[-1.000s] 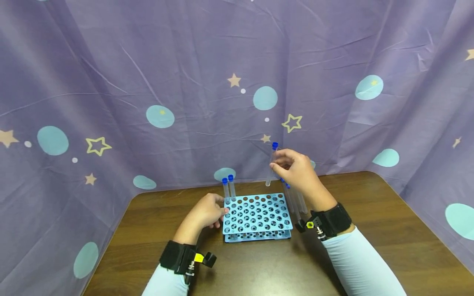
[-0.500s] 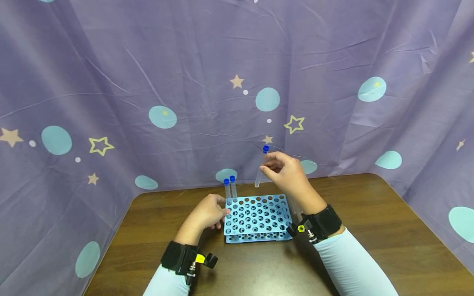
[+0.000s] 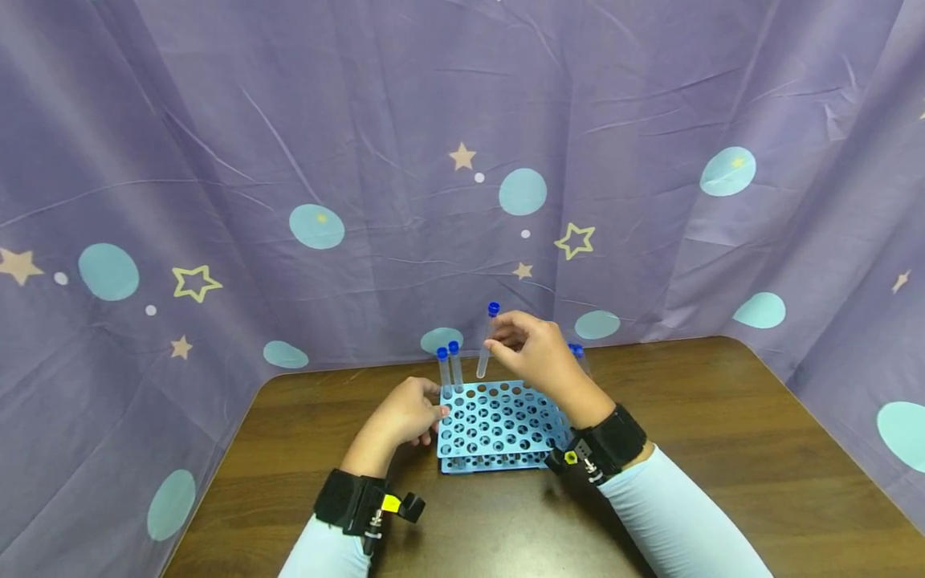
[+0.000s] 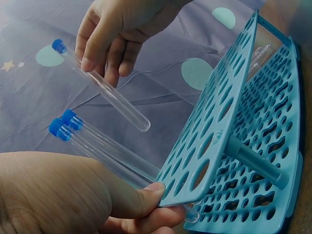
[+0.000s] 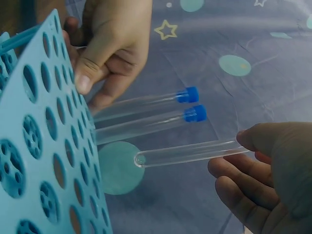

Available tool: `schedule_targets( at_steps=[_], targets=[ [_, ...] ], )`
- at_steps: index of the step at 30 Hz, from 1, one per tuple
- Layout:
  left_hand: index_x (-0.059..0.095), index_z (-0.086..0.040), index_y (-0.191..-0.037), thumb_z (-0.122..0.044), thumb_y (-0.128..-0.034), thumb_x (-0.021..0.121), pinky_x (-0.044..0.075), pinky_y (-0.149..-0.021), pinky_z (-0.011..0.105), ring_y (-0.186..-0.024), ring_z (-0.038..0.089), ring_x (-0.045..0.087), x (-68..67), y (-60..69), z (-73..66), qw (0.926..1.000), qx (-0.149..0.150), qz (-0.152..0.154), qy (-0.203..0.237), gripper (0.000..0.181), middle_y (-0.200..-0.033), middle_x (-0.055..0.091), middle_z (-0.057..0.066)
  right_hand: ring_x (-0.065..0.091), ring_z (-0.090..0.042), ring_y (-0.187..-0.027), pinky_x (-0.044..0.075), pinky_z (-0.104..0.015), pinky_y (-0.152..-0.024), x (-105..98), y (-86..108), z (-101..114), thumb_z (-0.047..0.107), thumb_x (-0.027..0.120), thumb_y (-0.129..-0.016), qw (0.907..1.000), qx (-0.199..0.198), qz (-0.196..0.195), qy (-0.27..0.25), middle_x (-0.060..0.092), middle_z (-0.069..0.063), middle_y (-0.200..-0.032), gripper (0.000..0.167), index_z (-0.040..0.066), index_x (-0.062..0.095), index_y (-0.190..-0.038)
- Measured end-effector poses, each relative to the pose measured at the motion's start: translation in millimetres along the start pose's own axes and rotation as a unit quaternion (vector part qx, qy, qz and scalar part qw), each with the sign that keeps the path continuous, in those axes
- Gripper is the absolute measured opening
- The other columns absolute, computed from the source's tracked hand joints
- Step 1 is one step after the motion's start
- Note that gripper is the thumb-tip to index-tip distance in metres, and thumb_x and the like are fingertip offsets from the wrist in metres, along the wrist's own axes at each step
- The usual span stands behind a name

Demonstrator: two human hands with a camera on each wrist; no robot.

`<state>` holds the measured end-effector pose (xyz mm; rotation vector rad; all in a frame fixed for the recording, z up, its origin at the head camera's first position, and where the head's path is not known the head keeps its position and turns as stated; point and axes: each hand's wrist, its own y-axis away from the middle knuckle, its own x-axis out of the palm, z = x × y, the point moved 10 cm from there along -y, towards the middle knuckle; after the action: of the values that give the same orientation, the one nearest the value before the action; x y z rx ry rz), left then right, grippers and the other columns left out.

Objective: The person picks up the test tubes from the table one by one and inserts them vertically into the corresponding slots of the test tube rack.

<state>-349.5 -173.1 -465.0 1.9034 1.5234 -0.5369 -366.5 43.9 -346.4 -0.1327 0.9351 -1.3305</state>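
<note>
A light-blue test tube rack [image 3: 499, 425] with rows of round holes stands on the table. Two clear test tubes [image 5: 146, 127] with blue caps stand upright in its back left corner holes. My left hand [image 3: 406, 411] grips the rack's left edge, its thumb on the top plate in the left wrist view. Between thumb and fingers my right hand [image 3: 535, 353] pinches a third blue-capped test tube [image 4: 109, 92] near its cap. That tube hangs slightly tilted above the back of the rack, its rounded bottom free of the holes.
More blue-capped tubes [image 3: 578, 352] are right of the rack, partly hidden behind the right forearm. The brown wooden table [image 3: 723, 417] runs back to a purple curtain [image 3: 405, 160] with stars and dots. Each wrist wears a black strap with a camera.
My right hand has moved left and slightly down with the tube, from the rack's right side to above its back row. My left hand has stayed on the rack.
</note>
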Motion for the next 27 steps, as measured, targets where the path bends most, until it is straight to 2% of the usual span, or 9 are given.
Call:
schedule_targets(
  at_steps=[8,15,27],
  targets=[
    [0.057,0.011,-0.157,-0.013,-0.1094,0.075,0.053,-0.046,0.029,-0.052,0.019,0.066,-0.1,0.4,0.6,1.0,-0.007,0.0,-0.001,0.056,-0.076,0.076,0.012,0.086,-0.023,-0.09,0.071,-0.035,-0.079,12.1,2.9,-0.9,0.01,0.089,-0.099,1.0,0.002,0.008,0.002,0.087,-0.01,-0.106,0.03,0.001,0.077,-0.125],
    [0.057,0.011,-0.157,-0.013,-0.1098,0.075,0.053,-0.046,0.029,-0.052,0.019,0.065,-0.8,1.3,-0.9,1.0,-0.006,0.001,-0.003,0.056,-0.076,0.076,0.014,0.086,-0.025,-0.091,0.071,-0.035,-0.081,23.5,3.7,-2.6,0.007,0.089,-0.099,0.9997,0.001,0.024,-0.011,0.087,-0.012,-0.106,0.033,-0.004,0.075,-0.127],
    [0.057,0.011,-0.157,-0.013,-0.1099,0.074,0.053,-0.046,0.029,-0.052,0.019,0.065,-0.3,2.3,-1.4,0.9999,-0.011,0.002,-0.005,0.056,-0.076,0.076,0.012,0.086,-0.024,-0.095,0.07,-0.03,-0.082,41.8,7.7,-8.7,0.01,0.088,-0.101,0.9975,0.026,0.066,-0.003,0.087,-0.011,-0.107,0.03,0.002,0.076,-0.127]
  ],
)
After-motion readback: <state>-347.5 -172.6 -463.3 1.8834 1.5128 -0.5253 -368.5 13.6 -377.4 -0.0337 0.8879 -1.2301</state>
